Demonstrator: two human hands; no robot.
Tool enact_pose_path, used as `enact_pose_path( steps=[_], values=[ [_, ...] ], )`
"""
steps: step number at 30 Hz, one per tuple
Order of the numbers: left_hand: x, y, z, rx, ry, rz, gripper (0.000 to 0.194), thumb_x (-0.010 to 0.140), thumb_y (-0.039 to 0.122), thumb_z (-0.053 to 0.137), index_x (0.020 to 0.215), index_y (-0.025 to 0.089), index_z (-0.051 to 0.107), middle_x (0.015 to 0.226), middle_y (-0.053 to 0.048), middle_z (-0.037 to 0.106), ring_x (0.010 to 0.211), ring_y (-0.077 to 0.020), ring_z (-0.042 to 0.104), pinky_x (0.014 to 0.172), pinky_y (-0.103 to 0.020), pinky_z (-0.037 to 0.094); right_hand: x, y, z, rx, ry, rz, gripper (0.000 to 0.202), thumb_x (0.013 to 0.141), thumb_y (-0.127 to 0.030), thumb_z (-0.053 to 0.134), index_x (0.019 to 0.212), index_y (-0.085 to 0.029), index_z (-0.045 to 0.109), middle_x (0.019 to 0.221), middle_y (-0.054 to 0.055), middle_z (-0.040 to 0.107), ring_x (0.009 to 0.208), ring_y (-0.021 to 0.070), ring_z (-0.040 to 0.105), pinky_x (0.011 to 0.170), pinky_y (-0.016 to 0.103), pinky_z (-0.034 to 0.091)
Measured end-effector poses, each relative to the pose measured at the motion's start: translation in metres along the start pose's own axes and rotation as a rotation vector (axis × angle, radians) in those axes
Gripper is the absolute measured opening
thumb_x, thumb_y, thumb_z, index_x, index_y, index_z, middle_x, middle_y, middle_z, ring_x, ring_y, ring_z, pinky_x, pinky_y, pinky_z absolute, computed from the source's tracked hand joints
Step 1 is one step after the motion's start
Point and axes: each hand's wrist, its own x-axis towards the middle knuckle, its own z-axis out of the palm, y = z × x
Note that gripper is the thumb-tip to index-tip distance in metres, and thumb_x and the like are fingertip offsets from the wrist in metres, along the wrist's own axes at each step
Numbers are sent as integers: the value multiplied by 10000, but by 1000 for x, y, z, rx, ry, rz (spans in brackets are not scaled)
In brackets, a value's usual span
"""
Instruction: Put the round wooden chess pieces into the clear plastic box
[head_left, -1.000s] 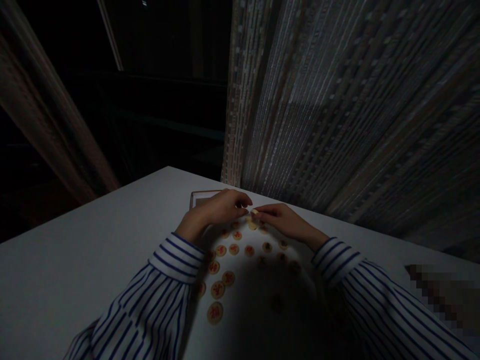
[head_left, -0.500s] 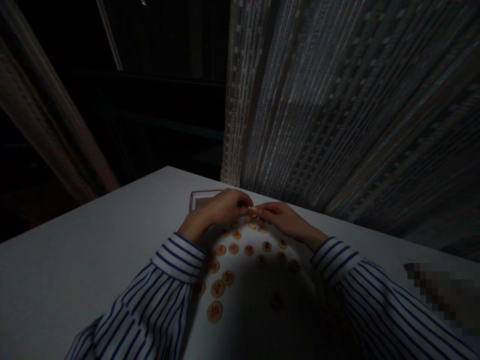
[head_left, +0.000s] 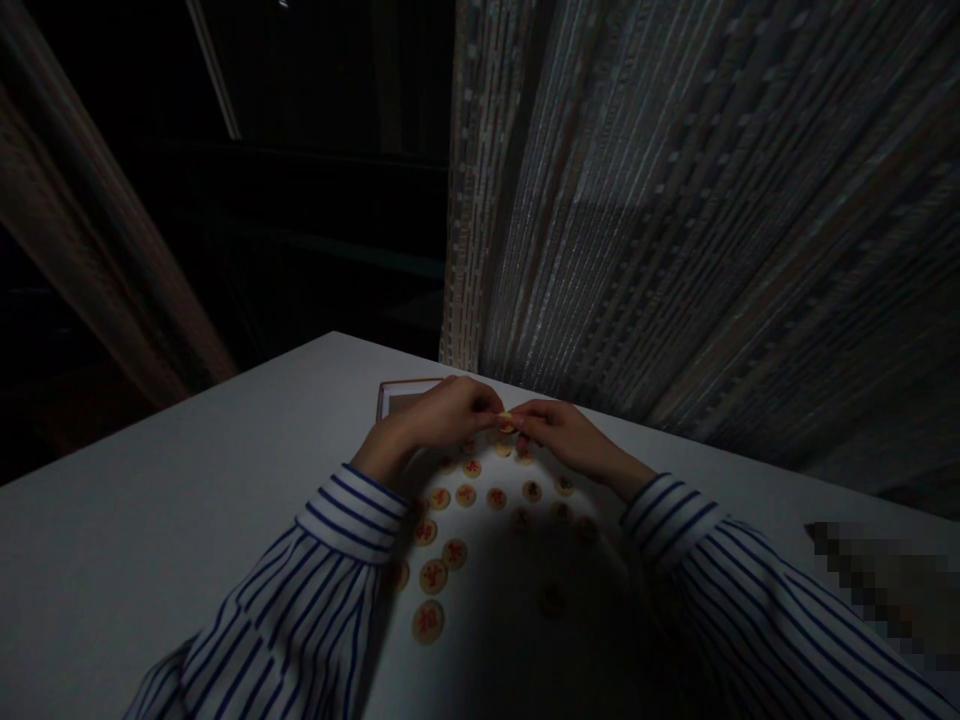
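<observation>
Both hands meet near the far edge of the white table. My left hand (head_left: 450, 412) pinches one side of a round yellowish game piece (head_left: 506, 424), and my right hand (head_left: 568, 434) pinches its other side. Beneath and nearer to me lie several round pieces, some with red characters, such as a red-marked piece (head_left: 428, 621), others with dark ones, such as a dark-marked piece (head_left: 532, 491). The pieces nearest my body on the right are in deep shadow.
An open box or tray (head_left: 385, 400) with a brown rim is partly hidden behind my left hand. The white table (head_left: 225, 480) runs up to a striped curtain (head_left: 600, 230) at the back right. A pixelated object (head_left: 885, 580) is at the right.
The held piece looks slightly more tilted, showing less of its face. Both hands stay almost in place, and the view has shifted very little.
</observation>
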Motion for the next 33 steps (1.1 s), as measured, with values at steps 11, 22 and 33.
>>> enact_pose_path(
  steps=[11,22,33],
  values=[
    [0,-8,1,-49,25,-9,256,804,332,497,835,144,668,776,-39,680,698,-145,583,603,-242,395,-1,0,0,-14,67,6,169,786,-248,550,908,-139,591,643,1,622,564,92,554,557,229,446],
    [4,-5,11,-171,15,-14,284,805,338,508,989,145,606,846,-52,680,732,-154,610,643,-256,448,-4,2,-3,-104,95,-91,201,783,-261,528,887,-131,641,750,27,647,603,95,545,571,236,445],
    [10,-4,16,-290,57,-97,171,742,243,563,836,118,633,716,-23,661,669,-131,590,627,-237,449,-13,9,-5,-255,86,-232,293,780,-319,547,1037,-182,586,874,32,656,733,128,588,641,255,465]
  ],
)
